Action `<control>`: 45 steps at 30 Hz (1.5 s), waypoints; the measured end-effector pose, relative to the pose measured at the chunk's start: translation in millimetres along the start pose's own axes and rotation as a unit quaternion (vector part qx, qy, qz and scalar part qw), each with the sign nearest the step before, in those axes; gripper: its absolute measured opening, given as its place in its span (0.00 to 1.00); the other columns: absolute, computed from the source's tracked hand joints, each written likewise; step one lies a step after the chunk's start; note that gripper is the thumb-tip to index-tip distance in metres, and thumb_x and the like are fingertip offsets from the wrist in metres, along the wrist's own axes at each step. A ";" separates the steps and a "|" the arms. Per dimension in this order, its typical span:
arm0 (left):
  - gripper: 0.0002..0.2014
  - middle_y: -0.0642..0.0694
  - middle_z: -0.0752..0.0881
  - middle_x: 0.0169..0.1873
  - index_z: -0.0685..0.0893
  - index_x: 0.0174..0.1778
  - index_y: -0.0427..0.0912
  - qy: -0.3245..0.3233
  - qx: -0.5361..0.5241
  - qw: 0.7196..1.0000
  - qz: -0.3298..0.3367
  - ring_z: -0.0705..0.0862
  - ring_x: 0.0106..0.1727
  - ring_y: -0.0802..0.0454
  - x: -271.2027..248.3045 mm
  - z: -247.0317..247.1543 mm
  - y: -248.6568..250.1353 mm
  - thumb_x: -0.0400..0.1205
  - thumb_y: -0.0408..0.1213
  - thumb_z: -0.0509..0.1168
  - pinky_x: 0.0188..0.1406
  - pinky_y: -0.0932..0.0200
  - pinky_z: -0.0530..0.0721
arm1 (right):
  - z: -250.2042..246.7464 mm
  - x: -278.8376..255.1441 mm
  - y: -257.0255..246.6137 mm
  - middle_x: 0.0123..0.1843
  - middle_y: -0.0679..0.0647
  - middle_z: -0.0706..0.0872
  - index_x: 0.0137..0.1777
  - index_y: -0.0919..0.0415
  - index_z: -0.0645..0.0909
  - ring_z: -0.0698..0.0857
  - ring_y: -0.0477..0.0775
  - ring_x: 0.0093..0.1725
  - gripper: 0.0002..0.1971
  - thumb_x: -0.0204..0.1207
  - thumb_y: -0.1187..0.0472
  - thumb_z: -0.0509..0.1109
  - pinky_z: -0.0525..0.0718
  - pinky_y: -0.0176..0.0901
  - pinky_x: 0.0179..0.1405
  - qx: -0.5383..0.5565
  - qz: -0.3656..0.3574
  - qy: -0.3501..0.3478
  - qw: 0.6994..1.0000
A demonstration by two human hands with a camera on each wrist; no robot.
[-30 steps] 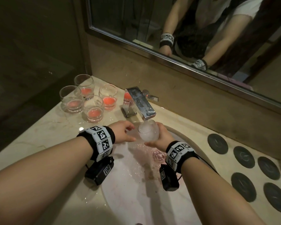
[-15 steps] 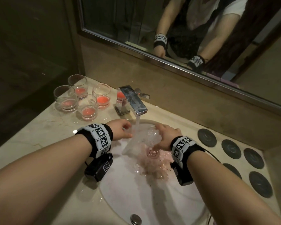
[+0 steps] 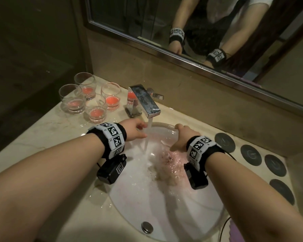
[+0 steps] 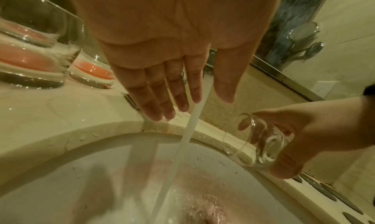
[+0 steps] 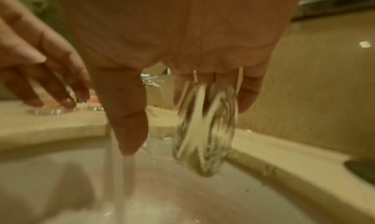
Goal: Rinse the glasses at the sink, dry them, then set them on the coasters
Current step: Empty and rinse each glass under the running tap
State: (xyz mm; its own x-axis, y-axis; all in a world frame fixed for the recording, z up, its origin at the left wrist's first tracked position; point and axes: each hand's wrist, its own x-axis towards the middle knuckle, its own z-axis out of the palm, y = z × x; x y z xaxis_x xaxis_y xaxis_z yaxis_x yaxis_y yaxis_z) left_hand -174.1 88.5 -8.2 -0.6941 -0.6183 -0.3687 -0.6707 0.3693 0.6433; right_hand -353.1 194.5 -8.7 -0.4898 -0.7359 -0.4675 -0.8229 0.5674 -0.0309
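- The right hand [image 4: 310, 134] holds one clear glass [image 4: 261, 140] with its fingers and thumb curled round it. The glass is tipped over the sink [image 3: 164, 215], just beside the running water [image 3: 149, 133], so it looks like the hand is pouring the rinse water out.
- The left hand [image 4: 172, 51] holds nothing. Its fingers are straight and close together, right beside the water.
- The tap [image 3: 144, 100] is on, and the water by the drain looks pink.
- Five more glasses [image 3: 96, 110] with pink drink in the bottom wait on the counter [image 3: 42, 137], to the left of the tap.
- I count six dark round coasters [image 3: 250, 154] on the right. They have no glasses on them yet.
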 end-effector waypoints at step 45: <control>0.18 0.45 0.83 0.62 0.80 0.66 0.42 0.014 -0.005 1.000 0.015 0.81 0.62 0.49 -13.3 -7.8 -12.0 0.80 0.43 0.67 0.61 0.62 0.74 | 15.9 -25.0 -20.6 0.72 0.56 0.71 0.78 0.49 0.60 0.69 0.58 0.72 0.39 0.68 0.52 0.75 0.61 0.54 0.71 -0.280 -0.142 0.082 0.946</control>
State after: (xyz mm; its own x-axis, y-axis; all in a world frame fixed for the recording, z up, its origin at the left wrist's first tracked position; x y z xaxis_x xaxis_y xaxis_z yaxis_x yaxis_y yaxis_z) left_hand -154.8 86.9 -5.9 -0.7060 -0.6263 -0.3306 -0.6473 0.3812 0.6600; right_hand -319.3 207.0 -10.3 -0.2269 -0.9022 -0.3667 -0.9289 0.0874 0.3598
